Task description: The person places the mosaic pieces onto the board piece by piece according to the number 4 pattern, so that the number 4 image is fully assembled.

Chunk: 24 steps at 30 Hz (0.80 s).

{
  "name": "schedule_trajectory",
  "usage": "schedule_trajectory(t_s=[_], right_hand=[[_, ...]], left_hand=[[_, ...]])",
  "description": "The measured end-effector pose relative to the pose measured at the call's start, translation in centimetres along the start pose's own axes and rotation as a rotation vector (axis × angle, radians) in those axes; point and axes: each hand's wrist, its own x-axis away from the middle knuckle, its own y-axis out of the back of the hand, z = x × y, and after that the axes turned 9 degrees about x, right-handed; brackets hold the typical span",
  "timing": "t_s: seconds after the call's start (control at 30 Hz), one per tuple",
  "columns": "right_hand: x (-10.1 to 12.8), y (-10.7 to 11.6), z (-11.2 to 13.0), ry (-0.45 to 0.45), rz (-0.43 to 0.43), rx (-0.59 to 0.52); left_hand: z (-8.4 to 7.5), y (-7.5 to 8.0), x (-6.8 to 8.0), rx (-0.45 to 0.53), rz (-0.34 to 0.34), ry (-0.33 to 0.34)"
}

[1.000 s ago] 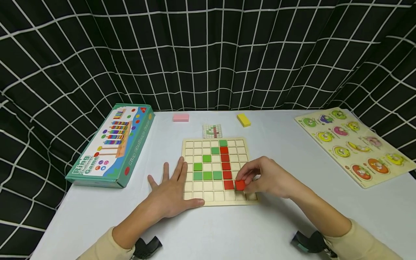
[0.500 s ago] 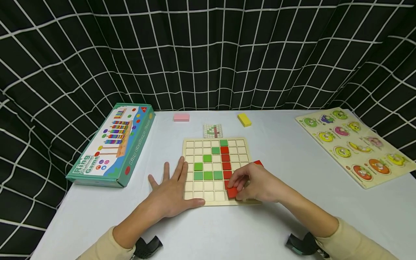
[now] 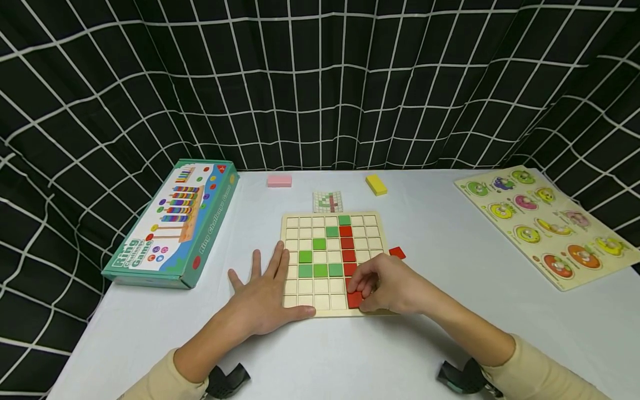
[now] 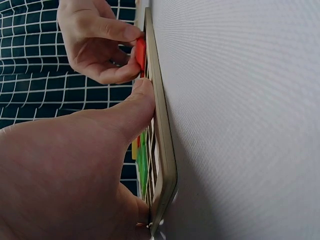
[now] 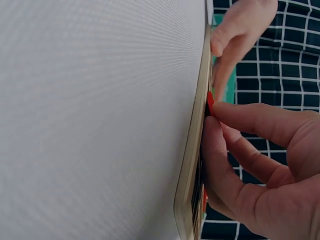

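My right hand (image 3: 395, 284) pinches a red square tile (image 3: 354, 300) between thumb and fingers, low over the bottom row of the wooden grid board (image 3: 306, 300). In the left wrist view that red tile (image 4: 141, 52) is tilted against the board's surface. Above it a column of red tiles (image 3: 347, 243) fills several cells. Green tiles (image 3: 320, 270) form a diagonal and a short row to the left. My left hand (image 3: 261, 303) lies spread at the board's left edge, its thumb resting on the front left part and its fingers straight.
A loose red tile (image 3: 397, 253) lies off the board's right edge. Behind the board sits a small pattern card (image 3: 327, 202), with a pink block (image 3: 279, 181) and a yellow block (image 3: 376, 184) farther back. A game box (image 3: 172, 222) stands left; a fruit puzzle board (image 3: 545, 222) lies right.
The right hand has carried the red tile left and toward the front, down to the bottom row under the red column. The loose red tile has come into sight. The left hand stays put.
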Motion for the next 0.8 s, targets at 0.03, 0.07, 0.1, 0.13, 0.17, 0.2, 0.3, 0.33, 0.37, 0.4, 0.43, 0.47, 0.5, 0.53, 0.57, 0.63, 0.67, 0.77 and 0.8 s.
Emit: schedule_trajectory(t_s=[0.03,0.07,0.1,0.13,0.17,0.2,0.3,0.33,0.37,0.4,0.43,0.47,0.5,0.53,0.57,0.63,0.67,0.77,0.8], right_hand=[[0.0,0.0,0.0,0.000,0.000,0.000],[0.0,-0.1,0.0,0.001,-0.003,0.003],[0.0,-0.1,0.1,0.001,-0.003,0.003],[0.0,-0.1,0.1,0.001,-0.004,0.002],[0.1,-0.1,0.1,0.004,-0.005,0.004],[0.1,-0.2,0.1,0.006,-0.005,0.004],[0.1,-0.2,0.2,0.015,-0.011,0.012],[0.1,-0.2,0.2,0.016,-0.013,0.015],[0.1,-0.3,0.2,0.019,-0.015,0.020],[0.1,-0.3,0.2,0.018,-0.017,0.023],[0.1,-0.2,0.2,0.019,-0.018,0.028],[0.1,-0.2,0.2,0.019,-0.018,0.030],[0.1,-0.2,0.1,0.020,-0.020,0.031],[0.1,-0.1,0.1,0.021,-0.020,0.033],[0.2,0.0,0.0,0.025,-0.021,0.033],[0.2,0.2,-0.2,0.034,-0.023,0.023],[0.2,0.4,-0.3,0.040,-0.027,0.017],[0.2,1.1,-0.8,0.058,-0.042,-0.003],[0.1,1.3,-0.9,0.060,-0.051,-0.007]], left_hand=[[0.0,0.0,0.0,0.001,0.001,0.000],[0.0,0.0,0.0,0.001,0.001,0.001],[0.0,0.0,0.0,0.003,0.002,0.001],[0.0,0.0,0.0,0.004,0.002,0.001],[0.0,0.0,0.0,0.005,0.002,0.002],[0.0,0.0,0.1,0.006,0.002,0.002],[0.0,0.0,0.1,0.007,0.001,0.003],[0.0,0.0,0.1,0.006,0.002,0.004],[0.0,0.0,0.1,0.006,0.002,0.004],[0.0,0.0,0.1,0.005,0.003,0.004],[0.0,0.0,0.1,0.006,0.003,0.005],[0.0,0.0,0.1,0.007,0.004,0.005],[0.0,0.0,0.1,0.008,0.005,0.005],[0.0,0.0,0.1,0.008,0.005,0.006],[0.0,0.0,0.0,0.007,0.005,0.005],[0.0,0.0,0.0,0.009,0.005,0.003],[-0.1,0.0,0.0,0.009,0.005,0.002],[-0.1,0.0,0.1,0.012,0.004,-0.001],[0.0,0.0,0.1,0.015,0.003,-0.002]])
